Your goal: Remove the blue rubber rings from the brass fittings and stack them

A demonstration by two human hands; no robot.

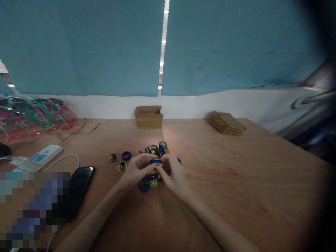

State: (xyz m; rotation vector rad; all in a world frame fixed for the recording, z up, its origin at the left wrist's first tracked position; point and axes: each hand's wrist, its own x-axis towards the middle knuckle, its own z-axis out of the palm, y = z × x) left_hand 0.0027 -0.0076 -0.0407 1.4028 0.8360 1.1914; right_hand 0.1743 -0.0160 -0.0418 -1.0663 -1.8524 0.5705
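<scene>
My left hand (pixel 135 170) and my right hand (pixel 175 174) meet over a pile of small round metal parts. Between their fingertips, both grip a brass-coloured round part with a blue ring (pixel 156 161); the fingers hide some of it. Behind them lie more blue-ringed brass parts (pixel 162 148). Another such part (pixel 144 184) sits on the near side, below the hands. Left of my left hand, a loose blue ring (pixel 126 155) rests on the table, beside two brass parts without rings, one farther back (pixel 113 158) and one nearer (pixel 122 166).
At the back of the wooden table (pixel 236 189) stand an open cardboard box (pixel 149 120) and, to the right, a flattened brown box (pixel 227 123). Leftward are a black phone (pixel 83 185), a white power strip (pixel 43 156) with cables, tweezers (pixel 95 128) and plastic-wrapped goods (pixel 39 113).
</scene>
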